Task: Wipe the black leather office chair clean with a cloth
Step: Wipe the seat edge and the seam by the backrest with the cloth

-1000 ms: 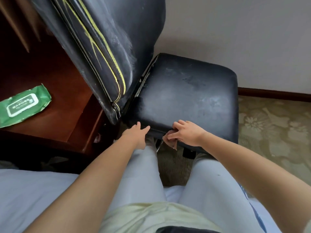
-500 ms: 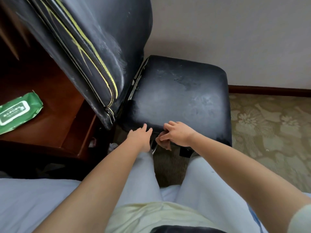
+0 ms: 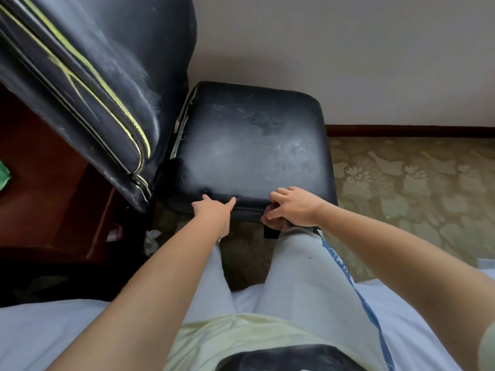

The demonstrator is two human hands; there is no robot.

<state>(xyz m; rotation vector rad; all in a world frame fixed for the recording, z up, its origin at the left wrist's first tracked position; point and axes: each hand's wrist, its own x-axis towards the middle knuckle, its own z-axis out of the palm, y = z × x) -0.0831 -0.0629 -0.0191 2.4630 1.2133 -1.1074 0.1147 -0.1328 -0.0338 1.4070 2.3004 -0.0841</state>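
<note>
Black leather chair seat [image 3: 249, 145]: I judge it half done (grey film remains). Right hand [image 3: 293, 207] pinches a crumpled brownish cloth [image 3: 277, 223] at the front edge; left hand [image 3: 214, 210], fingers straight, braces there.

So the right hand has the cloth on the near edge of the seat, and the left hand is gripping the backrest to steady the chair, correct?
Not quite. The left hand is not on the backrest; the head view shows its straight fingers resting on the near edge of the seat. The rest holds: the right hand holds the cloth at that same edge.
</note>
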